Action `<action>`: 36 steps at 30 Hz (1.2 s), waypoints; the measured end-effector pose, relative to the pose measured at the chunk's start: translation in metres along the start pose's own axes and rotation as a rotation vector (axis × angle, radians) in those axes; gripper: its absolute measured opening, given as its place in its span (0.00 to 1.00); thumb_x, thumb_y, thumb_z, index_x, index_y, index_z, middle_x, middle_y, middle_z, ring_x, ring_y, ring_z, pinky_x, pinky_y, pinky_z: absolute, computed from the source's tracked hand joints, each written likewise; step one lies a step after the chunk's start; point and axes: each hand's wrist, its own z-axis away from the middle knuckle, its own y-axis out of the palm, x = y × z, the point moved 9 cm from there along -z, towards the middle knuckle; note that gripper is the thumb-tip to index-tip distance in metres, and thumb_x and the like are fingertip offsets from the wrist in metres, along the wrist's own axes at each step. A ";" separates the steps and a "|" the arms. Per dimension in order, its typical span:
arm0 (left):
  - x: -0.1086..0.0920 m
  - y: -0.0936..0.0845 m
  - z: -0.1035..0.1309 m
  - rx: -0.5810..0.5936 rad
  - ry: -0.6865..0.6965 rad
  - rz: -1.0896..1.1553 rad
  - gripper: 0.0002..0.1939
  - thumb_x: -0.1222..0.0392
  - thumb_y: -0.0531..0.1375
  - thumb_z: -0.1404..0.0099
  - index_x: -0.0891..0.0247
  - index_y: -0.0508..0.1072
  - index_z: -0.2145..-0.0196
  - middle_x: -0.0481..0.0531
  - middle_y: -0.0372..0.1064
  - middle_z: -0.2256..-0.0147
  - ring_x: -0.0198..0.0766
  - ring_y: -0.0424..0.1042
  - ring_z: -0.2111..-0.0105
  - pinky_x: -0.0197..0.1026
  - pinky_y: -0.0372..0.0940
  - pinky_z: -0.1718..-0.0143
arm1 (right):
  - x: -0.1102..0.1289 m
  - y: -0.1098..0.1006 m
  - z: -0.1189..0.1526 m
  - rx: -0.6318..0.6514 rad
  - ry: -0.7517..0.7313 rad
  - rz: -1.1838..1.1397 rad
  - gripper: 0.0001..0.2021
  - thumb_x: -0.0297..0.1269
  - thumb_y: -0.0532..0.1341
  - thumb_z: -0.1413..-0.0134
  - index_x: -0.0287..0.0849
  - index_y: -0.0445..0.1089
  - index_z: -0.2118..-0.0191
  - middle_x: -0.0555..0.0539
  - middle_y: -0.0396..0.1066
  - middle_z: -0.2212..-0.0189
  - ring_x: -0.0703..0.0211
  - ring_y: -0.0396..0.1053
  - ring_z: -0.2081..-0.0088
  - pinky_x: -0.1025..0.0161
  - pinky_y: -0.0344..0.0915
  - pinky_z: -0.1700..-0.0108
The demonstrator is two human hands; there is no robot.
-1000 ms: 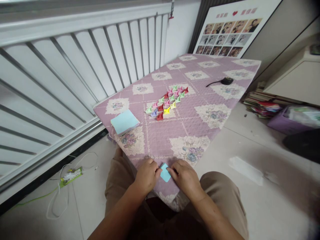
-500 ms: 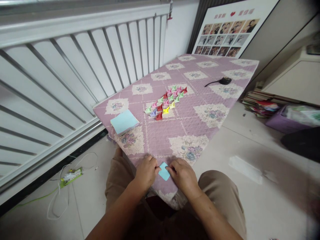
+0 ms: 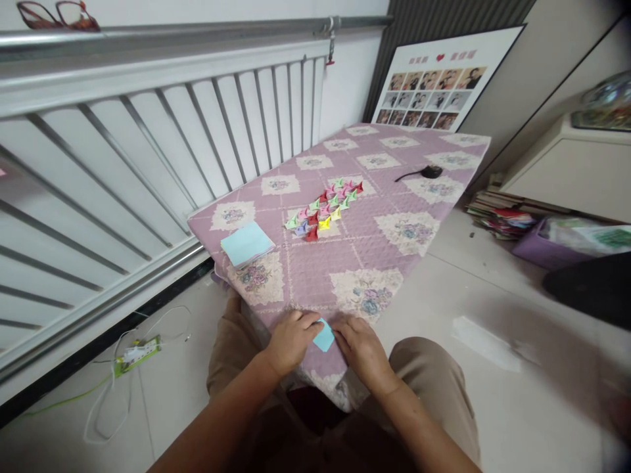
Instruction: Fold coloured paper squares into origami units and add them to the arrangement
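A small folded piece of light blue paper point(image 3: 324, 337) lies at the near corner of the cloth-covered table point(image 3: 315, 276). My left hand point(image 3: 292, 338) has its thumb and fingers closed on the paper's upper left edge. My right hand point(image 3: 362, 348) is at the paper's right edge, its fingers bent together against that side. The exact grip of the right fingertips is hard to make out. Farther up the table stand several small folded paper figures point(image 3: 324, 223) in rows, red, pink, green, yellow and purple. A stack of light blue paper sheets point(image 3: 247, 244) lies to their left.
A black object with a thin tail point(image 3: 432, 171) lies at the table's far right. A white radiator point(image 3: 148, 157) runs along the left side. On the floor are a power strip with cables point(image 3: 138, 355) and, at right, a purple bin point(image 3: 547, 246). A photo board point(image 3: 428, 82) leans at the back.
My left fingers have moved over the paper's upper edge, and my right thumb has drawn back to its right side. The view has tilted up slightly.
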 end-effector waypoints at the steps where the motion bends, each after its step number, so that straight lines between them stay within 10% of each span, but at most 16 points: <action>1: 0.000 0.000 0.000 0.005 0.010 0.002 0.16 0.62 0.50 0.30 0.53 0.68 0.48 0.47 0.64 0.46 0.40 0.63 0.58 0.41 0.62 0.59 | 0.002 -0.001 0.003 0.005 -0.026 0.012 0.09 0.32 0.54 0.38 0.42 0.71 0.59 0.44 0.70 0.65 0.55 0.65 0.62 0.58 0.61 0.59; 36: 0.003 -0.010 -0.003 0.142 0.201 0.128 0.19 0.60 0.54 0.33 0.57 0.66 0.45 0.52 0.62 0.44 0.42 0.62 0.52 0.44 0.58 0.49 | 0.003 -0.004 -0.004 0.147 -0.066 -0.206 0.19 0.31 0.65 0.55 0.47 0.72 0.53 0.45 0.72 0.54 0.53 0.68 0.53 0.54 0.63 0.52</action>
